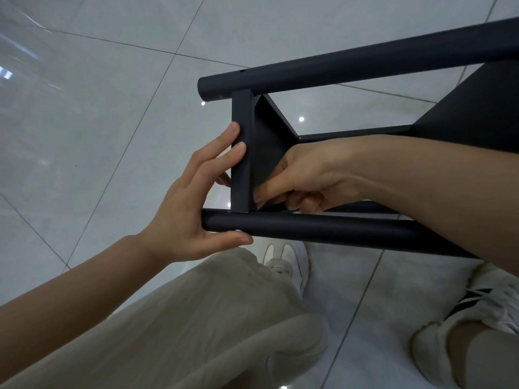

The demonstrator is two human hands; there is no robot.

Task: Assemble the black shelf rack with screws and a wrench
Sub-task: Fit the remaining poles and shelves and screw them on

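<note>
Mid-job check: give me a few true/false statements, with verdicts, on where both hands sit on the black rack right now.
1. The left hand has straight fingers against the end face of the shelf panel. True.
2. The right hand holds a wrench in plain sight. False: no wrench shows. Its fingers curl at the corner where the panel meets the lower tube, and whatever they pinch, if anything, is hidden.
3. The right hand sits between the upper tube and the lower tube. True.
4. The left thumb lies on the upper tube. False: it lies along the underside of the lower tube.
5. The tubes rest on a table. False: no table shows, and the tiled floor lies behind them.
</note>
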